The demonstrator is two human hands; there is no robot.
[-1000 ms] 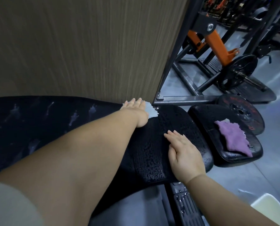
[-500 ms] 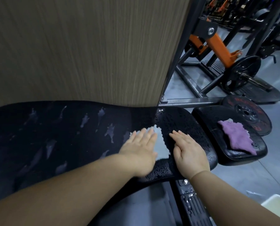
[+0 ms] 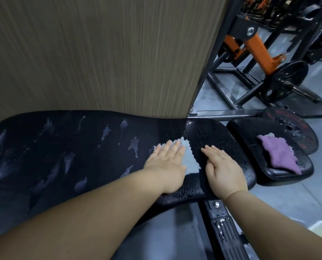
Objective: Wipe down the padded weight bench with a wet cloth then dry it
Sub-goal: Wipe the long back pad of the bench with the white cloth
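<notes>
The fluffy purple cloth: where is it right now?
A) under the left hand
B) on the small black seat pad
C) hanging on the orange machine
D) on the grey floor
B: the fluffy purple cloth lies spread on top of the small black seat pad, with nothing touching it.

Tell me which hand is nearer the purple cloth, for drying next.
Right. The right hand lies on the bench left of the purple cloth; the left hand presses the pale cloth, farther off.
</notes>
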